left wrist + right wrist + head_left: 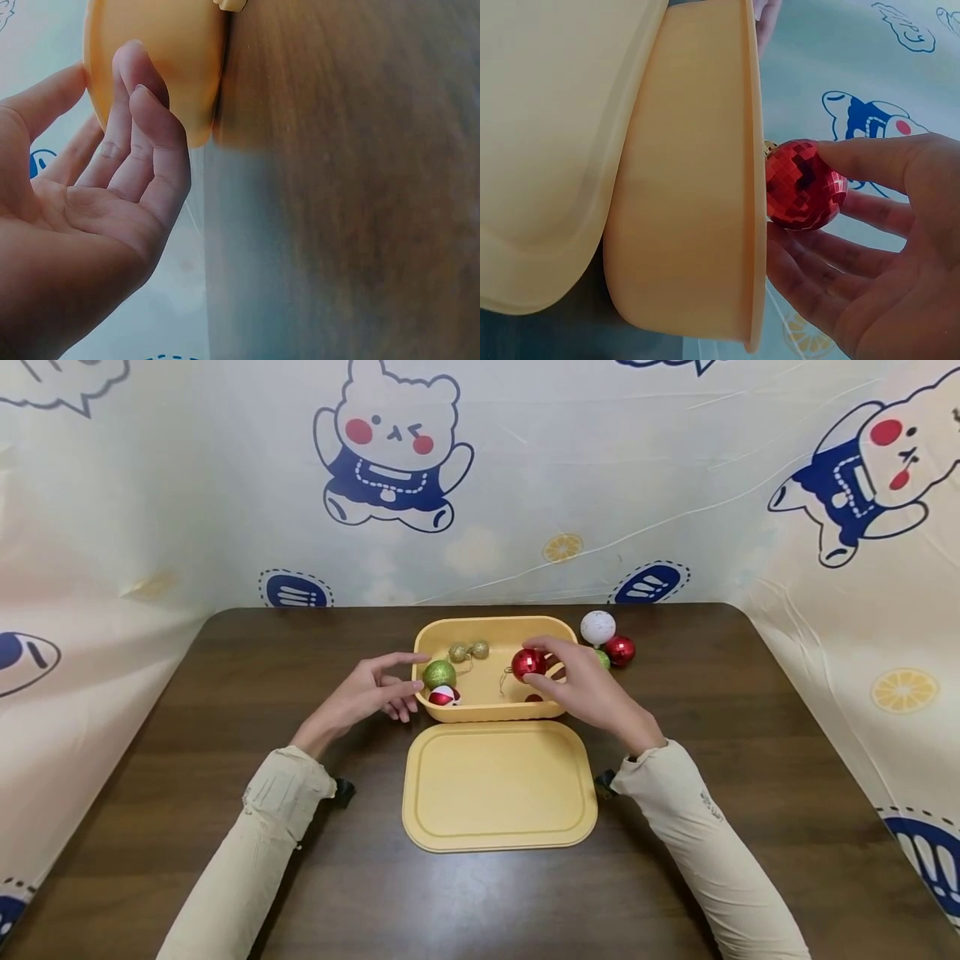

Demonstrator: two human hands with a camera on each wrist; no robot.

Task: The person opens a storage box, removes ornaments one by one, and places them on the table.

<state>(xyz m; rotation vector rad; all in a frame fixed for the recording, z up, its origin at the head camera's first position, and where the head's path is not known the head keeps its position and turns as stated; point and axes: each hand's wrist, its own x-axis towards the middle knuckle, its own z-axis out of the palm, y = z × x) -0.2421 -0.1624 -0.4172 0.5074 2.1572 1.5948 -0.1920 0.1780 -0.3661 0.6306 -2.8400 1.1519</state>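
Between thumb and fingers, my right hand (588,687) pinches a shiny red faceted Christmas bauble (528,665) over the right part of a yellow box (495,714). In the right wrist view, the bauble (804,186) is level with the box's rim (756,247). My left hand (375,687) touches the box's left rim with thumb and index fingertips, its other fingers loosely bent outside the wall. Inside the box lie a green glitter bauble (439,674), a red-and-white bauble (444,696), two small gold baubles (469,651) and a partly hidden red piece (533,698).
A flat yellow lid (499,787) lies on the brown table (360,868) just in front of the box. Right of the box sit a white bauble (597,627), another red bauble (621,650) and a partly covered green one (602,657). A printed cloth (510,468) hangs behind.
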